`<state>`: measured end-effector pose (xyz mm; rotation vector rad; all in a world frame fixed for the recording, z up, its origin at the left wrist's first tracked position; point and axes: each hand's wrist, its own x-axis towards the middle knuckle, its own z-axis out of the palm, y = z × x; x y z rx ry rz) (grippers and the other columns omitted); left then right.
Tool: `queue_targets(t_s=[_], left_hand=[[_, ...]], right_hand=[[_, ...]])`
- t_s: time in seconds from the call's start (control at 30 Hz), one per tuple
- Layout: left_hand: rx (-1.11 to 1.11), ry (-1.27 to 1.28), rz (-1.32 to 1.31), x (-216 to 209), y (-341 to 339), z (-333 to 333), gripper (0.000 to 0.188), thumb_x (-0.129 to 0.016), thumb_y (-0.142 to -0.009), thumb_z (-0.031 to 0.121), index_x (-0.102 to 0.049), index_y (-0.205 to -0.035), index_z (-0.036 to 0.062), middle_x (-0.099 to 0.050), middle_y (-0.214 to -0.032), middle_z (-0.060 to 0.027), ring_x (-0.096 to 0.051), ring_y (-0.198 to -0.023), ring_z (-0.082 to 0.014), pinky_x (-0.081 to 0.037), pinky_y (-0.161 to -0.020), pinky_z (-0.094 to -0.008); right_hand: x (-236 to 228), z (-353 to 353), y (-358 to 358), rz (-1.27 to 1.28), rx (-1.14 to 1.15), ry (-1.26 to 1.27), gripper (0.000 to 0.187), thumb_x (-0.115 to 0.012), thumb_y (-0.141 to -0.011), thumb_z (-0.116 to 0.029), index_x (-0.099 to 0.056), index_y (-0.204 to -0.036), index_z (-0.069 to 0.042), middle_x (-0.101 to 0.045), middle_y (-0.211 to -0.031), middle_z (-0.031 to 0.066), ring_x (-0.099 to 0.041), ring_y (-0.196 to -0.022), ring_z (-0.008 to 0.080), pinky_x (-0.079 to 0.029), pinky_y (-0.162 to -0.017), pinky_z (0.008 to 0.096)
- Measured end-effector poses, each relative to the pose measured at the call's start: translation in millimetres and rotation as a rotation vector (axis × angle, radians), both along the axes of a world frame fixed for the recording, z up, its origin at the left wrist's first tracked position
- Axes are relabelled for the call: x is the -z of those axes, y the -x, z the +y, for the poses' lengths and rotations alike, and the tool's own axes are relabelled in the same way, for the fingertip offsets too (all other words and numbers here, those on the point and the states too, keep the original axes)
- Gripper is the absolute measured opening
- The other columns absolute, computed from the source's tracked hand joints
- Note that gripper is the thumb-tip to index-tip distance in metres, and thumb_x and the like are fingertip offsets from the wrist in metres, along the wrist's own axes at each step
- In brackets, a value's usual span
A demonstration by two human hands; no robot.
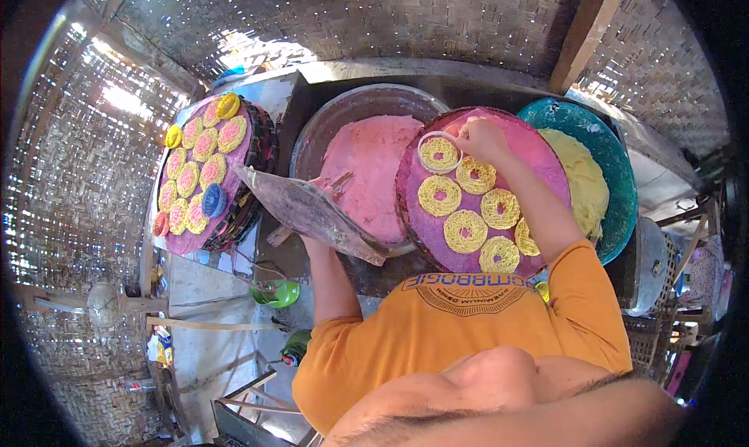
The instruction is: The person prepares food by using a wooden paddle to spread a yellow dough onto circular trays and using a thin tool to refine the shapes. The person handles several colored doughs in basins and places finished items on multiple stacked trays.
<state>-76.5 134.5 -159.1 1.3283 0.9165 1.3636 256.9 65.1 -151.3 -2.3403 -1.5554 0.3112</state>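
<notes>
I see one white ring (437,170) around one of seven yellow coils (429,196) on the round tray (425,228), pinched by the right hand (482,139); a sideways tug could smear that coil. The left hand (314,246), mostly hidden, holds one board (312,211); swung, it might bump the tray. Two basins (343,111) flank it.

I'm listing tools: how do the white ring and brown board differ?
The white ring is small and round, the brown board long and larger. The right hand holds the white ring around a yellow piece; the left hand holds the brown board. Both are handheld.
</notes>
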Motion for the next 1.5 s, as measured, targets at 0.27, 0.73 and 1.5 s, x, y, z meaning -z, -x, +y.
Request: queue_targets(t_s=[0.27,0.73,1.5], left_hand=[[0.009,0.045,-0.117,-4.2,-3.0,-2.7,0.028,-0.066,-0.077,0.004,-0.056,-0.102,0.0029,-0.056,-0.09,-0.0039,-0.053,-0.071,-0.0087,-0.046,-0.058,-0.022],[0.154,-0.021,-0.129,21.7,25.8,15.4,0.026,-0.062,-0.082,0.013,-0.055,-0.104,0.0015,-0.055,-0.083,-0.0035,-0.05,-0.063,-0.0104,-0.044,-0.056,-0.0237],[0.263,-0.04,-0.145,-11.1,44.8,-25.6,0.025,-0.061,-0.083,0.016,-0.056,-0.103,0.0016,-0.052,-0.074,0.0002,-0.045,-0.058,-0.0076,-0.038,-0.052,-0.0204]], right_hand=[[4.2,-8.7,-4.9,0.017,0.068,-0.041,0.026,-0.062,-0.068,-0.031,-0.066,-0.07,-0.006,-0.061,-0.079,0.0134,-0.061,-0.075,0.0295,-0.048,-0.066,0.0404],[6.4,-220.8,-91.8,0.006,0.469,-0.164,0.021,-0.063,-0.068,-0.025,-0.062,-0.067,-0.004,-0.06,-0.071,0.0143,-0.06,-0.069,0.0298,-0.046,-0.061,0.0394],[78.8,-245.3,-145.3,0.355,0.413,-0.141,0.024,-0.051,-0.081,-0.023,-0.057,-0.066,-0.005,-0.055,-0.059,0.0106,-0.053,-0.051,0.0222,-0.04,-0.046,0.0376]])
